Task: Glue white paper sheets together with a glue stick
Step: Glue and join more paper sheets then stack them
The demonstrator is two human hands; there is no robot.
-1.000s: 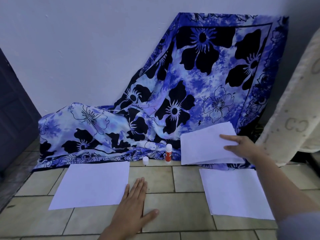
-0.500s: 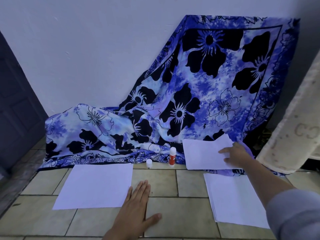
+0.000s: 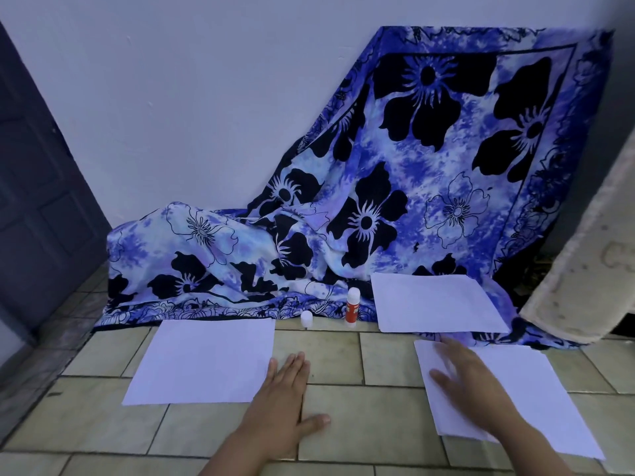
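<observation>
One wide head-worn view looks forward and down at the tiled floor (image 3: 378,434) from close by, with the fingers (image 3: 292,369) reaching in from the bottom edge; beyond the fingers the floor runs to a wall (image 3: 206,97) draped with a blue flowered cloth (image 3: 429,201), which fills the upper half

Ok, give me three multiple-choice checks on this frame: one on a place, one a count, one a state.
1. Where is the glue stick?
A) upright at the edge of the cloth, between the left sheet and the far sheet
B) lying flat on the tiles
C) by the door

2. How many separate white paper patches show?
A) two
B) three
C) five

3. The right hand is:
A) a fist
B) open, fingers spread over the near right sheet
C) pinching a cap

Answers: A, it stands against the hem; B, one left, two right; B, its fingers are straight and hold nothing, though blurred.
</observation>
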